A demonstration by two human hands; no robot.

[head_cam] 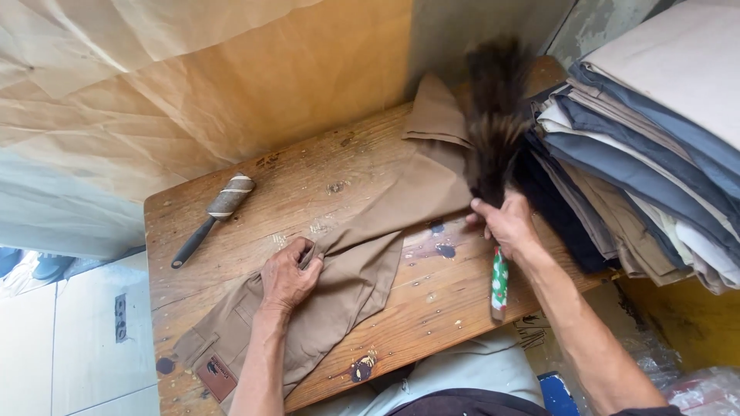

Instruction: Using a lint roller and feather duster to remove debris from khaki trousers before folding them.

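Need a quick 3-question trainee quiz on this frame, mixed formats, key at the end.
1. True or false: the left hand presses on the tan trousers lying on the wooden table.
2. What does the right hand hold? A) feather duster B) lint roller C) scissors
3. Fill in: the lint roller lies on the table, ____ by either hand.

Key
1. True.
2. A: it grips the feather duster where the feathers meet the handle, next to the stack of folded clothes.
3. Untouched.
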